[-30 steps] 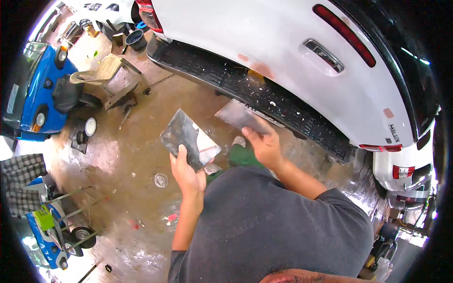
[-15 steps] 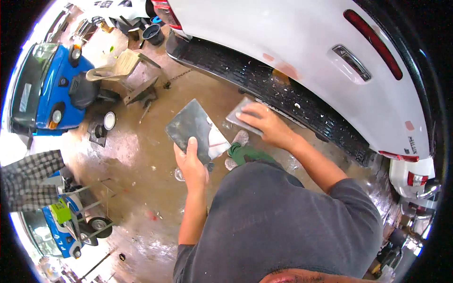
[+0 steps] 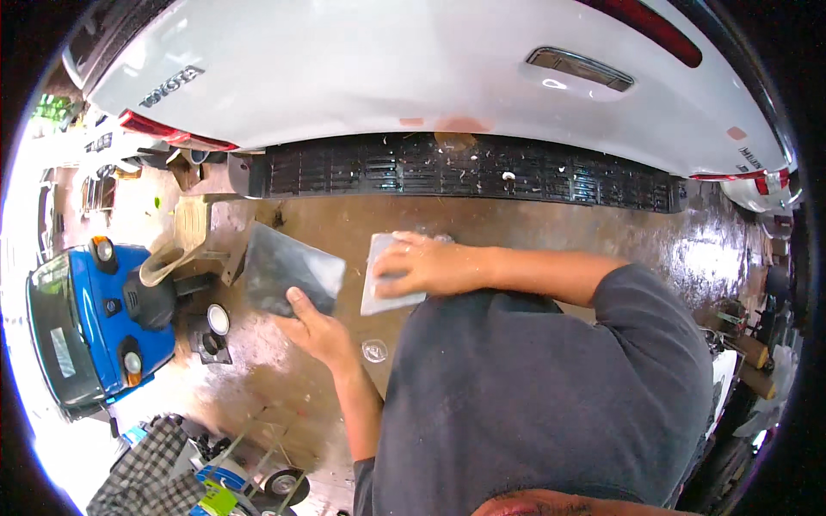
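My left hand (image 3: 320, 334) is closed on the lower edge of a dark grey flat board (image 3: 288, 267), thumb on top and fingers hidden beneath. A pale shiny area shows on the board's right part. To its right, my right hand (image 3: 426, 265) grips a light grey flat spreader-like sheet (image 3: 379, 294), its fingers laid over the top. The sheet and the board are apart. Beyond both hands stands a white vehicle tailgate (image 3: 344, 73) with a pinkish patch (image 3: 461, 125) at its lower edge, above a black bumper step (image 3: 335, 168) dotted with pale bits.
A beige plastic chair (image 3: 191, 222) and a blue vehicle (image 3: 82, 310) stand at the left. Near them a round white lid-like thing (image 3: 218, 320) is on the floor. A checked cloth (image 3: 151, 477) and a metal-framed cart (image 3: 267, 443) are at the lower left. The brown floor looks wet.
The view has turned, so the tailgate and bumper now run straight across the top. The board has tilted and moved left; the right hand has drawn nearer my body with the sheet.
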`<state>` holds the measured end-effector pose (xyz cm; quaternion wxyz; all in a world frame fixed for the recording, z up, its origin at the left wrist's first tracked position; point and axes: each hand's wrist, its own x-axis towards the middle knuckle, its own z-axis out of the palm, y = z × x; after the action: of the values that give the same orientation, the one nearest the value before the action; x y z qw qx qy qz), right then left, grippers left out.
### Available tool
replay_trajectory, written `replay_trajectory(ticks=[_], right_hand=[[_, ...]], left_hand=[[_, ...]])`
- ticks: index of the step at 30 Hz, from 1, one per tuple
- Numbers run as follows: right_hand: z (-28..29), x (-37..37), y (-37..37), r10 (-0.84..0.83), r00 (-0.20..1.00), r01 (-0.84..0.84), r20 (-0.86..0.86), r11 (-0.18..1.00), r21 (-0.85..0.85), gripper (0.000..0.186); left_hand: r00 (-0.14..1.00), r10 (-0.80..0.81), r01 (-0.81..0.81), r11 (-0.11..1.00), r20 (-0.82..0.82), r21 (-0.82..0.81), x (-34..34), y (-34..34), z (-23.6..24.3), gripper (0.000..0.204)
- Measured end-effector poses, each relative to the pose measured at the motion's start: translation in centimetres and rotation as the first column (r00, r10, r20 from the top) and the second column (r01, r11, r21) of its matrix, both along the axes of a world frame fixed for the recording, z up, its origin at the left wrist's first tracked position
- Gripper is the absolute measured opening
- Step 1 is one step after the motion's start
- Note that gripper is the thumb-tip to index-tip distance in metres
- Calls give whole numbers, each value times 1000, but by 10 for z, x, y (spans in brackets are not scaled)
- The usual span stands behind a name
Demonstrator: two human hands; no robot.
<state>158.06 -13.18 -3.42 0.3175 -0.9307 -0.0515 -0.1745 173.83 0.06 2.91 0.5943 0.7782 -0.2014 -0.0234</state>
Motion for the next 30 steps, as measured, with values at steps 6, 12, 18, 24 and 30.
replay_trajectory(ticks=[6, 12, 18, 24, 30], right_hand=[[71, 4, -28, -49, 972, 32, 230, 997, 75, 47], [7, -9, -40, -275, 953, 261, 125, 958, 115, 48], [34, -49, -64, -494, 858, 513, 139, 819, -257, 41], [63, -63, -43, -534, 815, 579, 224, 762, -289, 45], [76, -63, -5, -499, 852, 523, 160, 786, -331, 33]], left_hand=[[859, -298, 195, 942, -416, -271, 14, -45, -18, 38], [632, -422, 107, 878, -650, -466, -5, -59, -24, 42], [723, -473, 260, 861, -502, -437, -12, -73, -5, 40], [815, -508, 442, 856, -280, -267, -11, -60, 1, 38], [719, -626, 582, 780, -302, -231, -13, -30, 5, 41]])
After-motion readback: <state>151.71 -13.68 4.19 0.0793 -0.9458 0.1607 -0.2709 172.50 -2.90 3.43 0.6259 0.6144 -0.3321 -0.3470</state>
